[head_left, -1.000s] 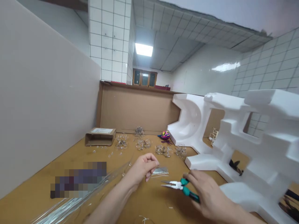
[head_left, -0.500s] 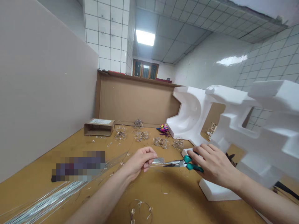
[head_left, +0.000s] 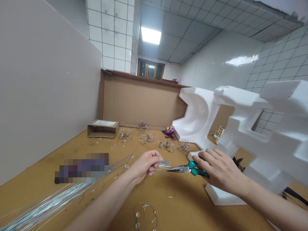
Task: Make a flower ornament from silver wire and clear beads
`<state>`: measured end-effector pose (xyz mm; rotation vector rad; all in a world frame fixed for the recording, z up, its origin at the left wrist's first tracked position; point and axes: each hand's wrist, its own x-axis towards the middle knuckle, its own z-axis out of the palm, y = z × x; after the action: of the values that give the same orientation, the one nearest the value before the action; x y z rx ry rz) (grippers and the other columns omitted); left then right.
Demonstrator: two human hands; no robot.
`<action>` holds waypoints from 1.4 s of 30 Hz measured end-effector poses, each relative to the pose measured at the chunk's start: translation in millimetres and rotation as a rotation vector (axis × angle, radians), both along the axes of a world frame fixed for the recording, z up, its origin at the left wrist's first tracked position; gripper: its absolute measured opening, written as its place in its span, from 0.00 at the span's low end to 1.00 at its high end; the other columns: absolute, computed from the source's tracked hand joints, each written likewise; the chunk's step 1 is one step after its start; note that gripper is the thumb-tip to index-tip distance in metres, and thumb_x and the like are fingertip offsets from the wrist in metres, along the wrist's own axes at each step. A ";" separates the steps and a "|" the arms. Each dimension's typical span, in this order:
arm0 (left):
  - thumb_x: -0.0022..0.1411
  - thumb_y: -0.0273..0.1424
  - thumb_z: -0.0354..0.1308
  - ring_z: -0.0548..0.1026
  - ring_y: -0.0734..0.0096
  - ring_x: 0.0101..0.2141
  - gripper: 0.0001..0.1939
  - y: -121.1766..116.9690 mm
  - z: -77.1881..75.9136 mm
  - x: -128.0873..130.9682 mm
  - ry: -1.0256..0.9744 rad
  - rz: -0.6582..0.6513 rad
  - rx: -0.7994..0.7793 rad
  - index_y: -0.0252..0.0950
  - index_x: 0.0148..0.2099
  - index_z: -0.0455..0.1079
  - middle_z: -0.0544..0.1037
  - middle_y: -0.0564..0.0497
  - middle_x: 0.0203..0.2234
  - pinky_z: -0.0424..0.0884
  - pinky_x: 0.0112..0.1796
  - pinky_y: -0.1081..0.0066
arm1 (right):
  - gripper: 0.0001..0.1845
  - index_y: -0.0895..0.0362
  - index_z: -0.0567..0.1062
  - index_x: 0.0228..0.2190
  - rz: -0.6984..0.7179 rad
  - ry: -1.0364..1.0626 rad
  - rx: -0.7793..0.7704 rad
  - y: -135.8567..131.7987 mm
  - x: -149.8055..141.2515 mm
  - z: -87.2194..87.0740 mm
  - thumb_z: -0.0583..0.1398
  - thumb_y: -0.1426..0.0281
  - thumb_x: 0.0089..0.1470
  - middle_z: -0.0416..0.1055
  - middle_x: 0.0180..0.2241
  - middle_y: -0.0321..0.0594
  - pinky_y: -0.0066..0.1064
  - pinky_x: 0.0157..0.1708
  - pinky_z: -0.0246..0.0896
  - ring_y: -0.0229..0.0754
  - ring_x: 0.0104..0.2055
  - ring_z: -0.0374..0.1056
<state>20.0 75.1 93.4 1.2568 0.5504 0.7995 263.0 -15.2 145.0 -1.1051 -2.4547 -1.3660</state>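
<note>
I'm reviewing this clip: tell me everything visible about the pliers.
The pliers have slim, tapered, metallic-looking jaws, apparently closed or nearly so, and green handles with darker areas. The right hand grips them, partly covering the handles. They lie roughly level, tip pointing toward the left hand, seemingly raised above the brown tabletop. Whether the tip touches any wire is unclear.

A small cardboard box [head_left: 103, 129] stands left of white foam packaging [head_left: 240, 126].

Bright ceiling light [head_left: 151, 35], glare on glossy wall [head_left: 218, 62]
</note>
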 end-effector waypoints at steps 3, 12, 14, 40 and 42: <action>0.49 0.30 0.57 0.49 0.87 0.12 0.07 -0.6 -0.4 0.0 0.007 -0.001 0.001 0.34 0.26 0.61 0.60 0.62 0.12 0.45 0.13 0.82 | 0.13 0.57 0.68 0.40 -0.002 0.007 -0.019 -0.9 0.9 -0.7 0.54 0.70 0.51 0.65 0.27 0.40 0.32 0.28 0.46 0.40 0.28 0.56; 0.52 0.35 0.57 0.50 0.87 0.12 0.09 4.2 -8.8 4.4 -0.014 0.042 0.167 0.35 0.29 0.62 0.62 0.61 0.13 0.44 0.14 0.81 | 0.13 0.55 0.69 0.34 -0.170 0.302 -0.426 -9.4 -6.8 7.0 0.55 0.74 0.42 0.65 0.27 0.36 0.28 0.25 0.48 0.38 0.27 0.58; 0.52 0.36 0.57 0.52 0.87 0.12 0.10 1.3 -8.1 5.9 0.011 0.067 0.234 0.34 0.29 0.63 0.62 0.61 0.13 0.45 0.14 0.81 | 0.14 0.54 0.69 0.31 -0.258 0.384 -0.577 -10.6 -6.2 11.2 0.55 0.75 0.37 0.65 0.25 0.34 0.27 0.24 0.48 0.36 0.25 0.57; 0.55 0.40 0.53 0.53 0.81 0.18 0.14 3.3 3.8 -8.9 0.238 -0.060 0.524 0.34 0.26 0.62 0.56 0.60 0.15 0.50 0.20 0.78 | 0.20 0.54 0.67 0.41 -0.130 0.391 -0.414 -17.1 5.1 36.1 0.56 0.74 0.41 0.68 0.32 0.38 0.28 0.28 0.57 0.38 0.30 0.63; 0.55 0.39 0.53 0.50 0.82 0.16 0.13 2.3 2.5 -7.4 0.109 -0.090 0.371 0.35 0.27 0.60 0.55 0.61 0.14 0.46 0.18 0.78 | 0.19 0.55 0.67 0.41 -0.108 0.295 -0.287 -18.1 5.2 31.8 0.57 0.71 0.43 0.67 0.33 0.41 0.30 0.30 0.56 0.40 0.32 0.63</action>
<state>12.6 77.4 95.8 1.6629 0.4401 0.7828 268.1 -33.3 176.8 -1.4037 -2.4473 -0.8143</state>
